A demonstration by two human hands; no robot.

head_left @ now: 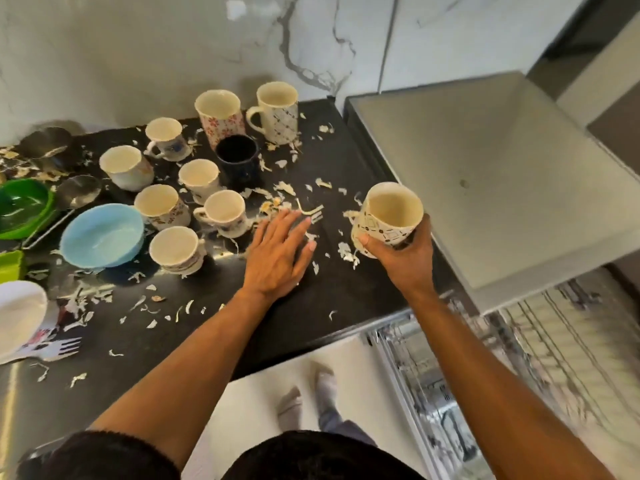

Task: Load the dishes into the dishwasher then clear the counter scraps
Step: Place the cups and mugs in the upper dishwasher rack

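Right hand [403, 252] out over the counter's right edge, fingers and thumb curled round the base of a patterned mug [388, 216], mouth up, tilted a little, lifted clear of the top. Left hand [277, 258] lies flat, palm down, fingers straight and spread, holding nothing, fingertips just short of a pale scrap [310, 211].

The counter [311, 306] is black and strewn with white and yellow scraps. Left of the flat hand stands a cluster of pale cups [194, 202], with a dark mug [237, 161] and two tall mugs [249, 112] behind them by the marble wall. Further left, a blue bowl [102, 235], a green bowl [24, 206], a white fork [59, 348].

Below right, the dishwasher rack [485, 358] is pulled out, blurred. The held mug sits above the counter edge, the rack lower and nearer.
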